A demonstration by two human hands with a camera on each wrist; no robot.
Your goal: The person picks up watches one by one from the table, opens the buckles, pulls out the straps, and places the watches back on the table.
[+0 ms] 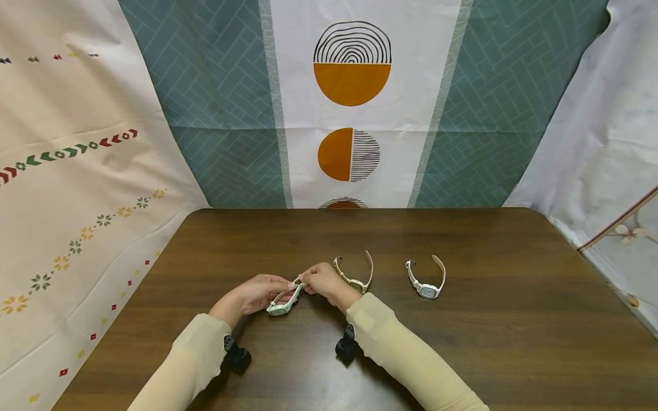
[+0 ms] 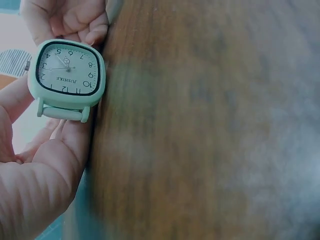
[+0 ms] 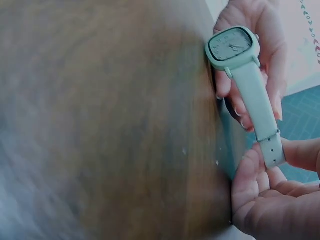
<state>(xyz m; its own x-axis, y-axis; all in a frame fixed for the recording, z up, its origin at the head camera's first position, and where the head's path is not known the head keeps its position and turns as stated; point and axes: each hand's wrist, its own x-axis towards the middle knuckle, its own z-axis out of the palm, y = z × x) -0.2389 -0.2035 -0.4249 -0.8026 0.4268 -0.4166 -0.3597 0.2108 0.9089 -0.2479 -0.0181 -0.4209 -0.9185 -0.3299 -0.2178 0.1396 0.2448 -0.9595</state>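
A mint-green wristwatch (image 1: 280, 309) is held between both hands above the table, left of the middle in the head view. My left hand (image 1: 261, 292) holds it with fingers behind the strap. At the strap's end, thumb and fingers of my right hand (image 1: 325, 281) pinch the tip; the right wrist view shows the strap (image 3: 255, 97) with its holes and a keeper loop near that tip. The square dial (image 2: 69, 69) faces the left wrist camera. Just beyond the right hand lies a cream watch (image 1: 356, 282), its strap unfastened and partly hidden by that hand.
Farther right on the brown wooden table (image 1: 493, 342) lies a white watch (image 1: 428, 291) with its strap ends curving up, unfastened. A patterned curtain (image 1: 226, 103) hangs behind the table's far edge. Patterned cloth (image 1: 92, 171) hangs along the left side.
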